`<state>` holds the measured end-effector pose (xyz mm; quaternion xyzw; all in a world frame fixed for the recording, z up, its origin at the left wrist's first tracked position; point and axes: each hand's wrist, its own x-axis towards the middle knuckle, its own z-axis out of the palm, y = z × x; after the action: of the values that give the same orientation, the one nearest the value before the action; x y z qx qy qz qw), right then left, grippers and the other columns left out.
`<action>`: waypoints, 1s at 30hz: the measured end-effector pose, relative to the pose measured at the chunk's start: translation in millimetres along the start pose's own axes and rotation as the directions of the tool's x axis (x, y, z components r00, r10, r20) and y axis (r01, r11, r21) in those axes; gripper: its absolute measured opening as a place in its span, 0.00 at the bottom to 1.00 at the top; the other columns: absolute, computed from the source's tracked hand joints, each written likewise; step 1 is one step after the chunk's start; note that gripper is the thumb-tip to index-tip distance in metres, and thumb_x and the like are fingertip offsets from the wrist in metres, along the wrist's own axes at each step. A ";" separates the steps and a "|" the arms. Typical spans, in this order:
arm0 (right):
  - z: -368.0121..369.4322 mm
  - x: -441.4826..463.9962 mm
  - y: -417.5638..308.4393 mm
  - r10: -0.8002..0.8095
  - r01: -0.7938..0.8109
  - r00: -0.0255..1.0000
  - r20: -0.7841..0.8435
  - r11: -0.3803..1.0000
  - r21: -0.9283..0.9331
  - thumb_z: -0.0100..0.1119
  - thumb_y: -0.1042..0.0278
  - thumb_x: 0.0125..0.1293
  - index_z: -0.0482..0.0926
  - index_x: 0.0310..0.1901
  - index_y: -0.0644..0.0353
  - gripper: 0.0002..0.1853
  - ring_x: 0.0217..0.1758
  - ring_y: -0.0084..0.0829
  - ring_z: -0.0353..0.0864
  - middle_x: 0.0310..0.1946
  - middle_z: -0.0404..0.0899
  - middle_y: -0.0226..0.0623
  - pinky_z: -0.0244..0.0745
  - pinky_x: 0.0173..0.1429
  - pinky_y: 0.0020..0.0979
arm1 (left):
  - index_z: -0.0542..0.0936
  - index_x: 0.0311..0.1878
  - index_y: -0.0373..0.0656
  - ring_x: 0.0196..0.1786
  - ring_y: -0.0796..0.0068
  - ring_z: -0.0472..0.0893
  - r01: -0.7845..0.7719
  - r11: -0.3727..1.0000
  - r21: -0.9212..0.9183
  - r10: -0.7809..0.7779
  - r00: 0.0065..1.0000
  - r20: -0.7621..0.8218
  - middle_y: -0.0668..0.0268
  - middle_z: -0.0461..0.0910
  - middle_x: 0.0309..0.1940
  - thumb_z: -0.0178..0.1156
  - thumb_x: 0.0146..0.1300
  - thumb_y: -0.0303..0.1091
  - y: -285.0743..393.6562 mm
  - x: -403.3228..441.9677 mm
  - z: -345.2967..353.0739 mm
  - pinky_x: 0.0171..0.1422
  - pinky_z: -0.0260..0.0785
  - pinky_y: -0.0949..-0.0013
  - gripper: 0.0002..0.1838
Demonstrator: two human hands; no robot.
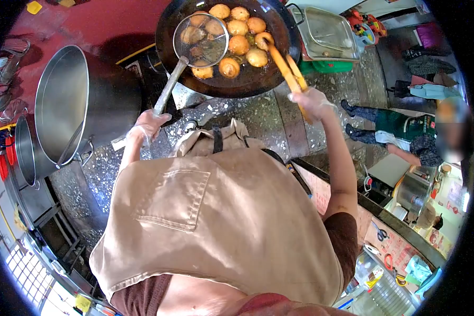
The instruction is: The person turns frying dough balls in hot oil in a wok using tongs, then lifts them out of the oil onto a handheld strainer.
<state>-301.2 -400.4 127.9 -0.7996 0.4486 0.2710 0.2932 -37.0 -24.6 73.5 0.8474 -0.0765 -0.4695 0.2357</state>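
My left hand point(148, 125), in a clear thin glove, is closed around the metal handle of a round wire skimmer point(177, 80). The skimmer's mesh bowl lies over the left part of a large dark wok point(276, 87), with fried dough balls partly seen through it. Several golden-brown dough balls point(238, 45) sit in the oil. My right hand point(313, 103), also gloved, grips a pair of long wooden chopsticks point(284, 67). Their far ends reach into the wok's right side, by a dough ball point(263, 39); whether they pinch it I cannot tell.
A tall steel pot point(110, 100) stands left of the wok, with a smaller pot point(25, 145) beside it. A glass-like rectangular tray point(329, 34) is right of the wok. Another person point(405, 124) stands at the right. Scissors point(380, 231) lie on the counter at lower right.
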 end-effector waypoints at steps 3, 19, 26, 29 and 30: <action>22.5 -14.7 -9.6 -0.151 0.020 0.911 -0.384 0.945 -0.326 0.67 0.46 0.50 0.56 0.66 0.71 0.49 0.51 0.48 0.78 0.49 0.76 0.58 0.72 0.57 0.40 | 0.74 0.31 0.41 0.11 0.80 0.66 0.007 1.000 -0.013 -0.007 1.000 -0.001 0.72 0.67 0.11 0.64 0.58 0.46 -1.3 1.9 0.3 0.15 0.59 0.70 0.17; 48.2 9.5 -36.7 -0.145 -0.040 0.916 -0.374 0.895 -0.445 0.61 0.53 0.56 0.52 0.67 0.76 0.46 0.57 0.38 0.75 0.52 0.75 0.48 0.71 0.60 0.33 | 0.74 0.26 0.40 0.12 0.78 0.67 -0.019 1.000 0.015 0.019 0.999 -0.030 0.70 0.68 0.12 0.65 0.57 0.47 -3.9 5.1 1.2 0.15 0.59 0.69 0.19; 46.9 17.9 -41.1 -0.155 -0.050 0.923 -0.353 0.859 -0.509 0.59 0.57 0.57 0.52 0.67 0.76 0.43 0.55 0.38 0.77 0.52 0.76 0.47 0.73 0.57 0.36 | 0.73 0.24 0.41 0.12 0.79 0.67 -0.038 0.999 0.031 0.039 0.999 -0.015 0.70 0.67 0.11 0.65 0.58 0.48 -2.9 4.0 0.1 0.15 0.59 0.69 0.20; 44.3 15.8 -48.1 -0.144 -0.064 0.930 -0.338 0.844 -0.533 0.58 0.60 0.57 0.53 0.67 0.76 0.41 0.54 0.38 0.78 0.52 0.76 0.47 0.75 0.54 0.36 | 0.73 0.24 0.41 0.11 0.78 0.66 -0.040 0.999 0.021 0.041 0.999 -0.016 0.70 0.67 0.10 0.65 0.58 0.48 -5.2 5.6 0.7 0.15 0.59 0.69 0.20; 43.8 15.9 -49.3 -0.139 -0.074 0.931 -0.338 0.834 -0.547 0.57 0.60 0.58 0.53 0.67 0.75 0.41 0.53 0.38 0.79 0.52 0.76 0.48 0.76 0.53 0.36 | 0.73 0.24 0.41 0.11 0.78 0.66 -0.041 0.999 0.020 0.041 0.999 -0.017 0.70 0.67 0.10 0.65 0.58 0.48 -4.8 5.0 0.8 0.15 0.59 0.69 0.20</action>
<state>-258.3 -357.2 98.1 -0.8935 0.3840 0.2305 -0.0329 -35.3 -22.4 67.1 0.8519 -0.0963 -0.4565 0.2377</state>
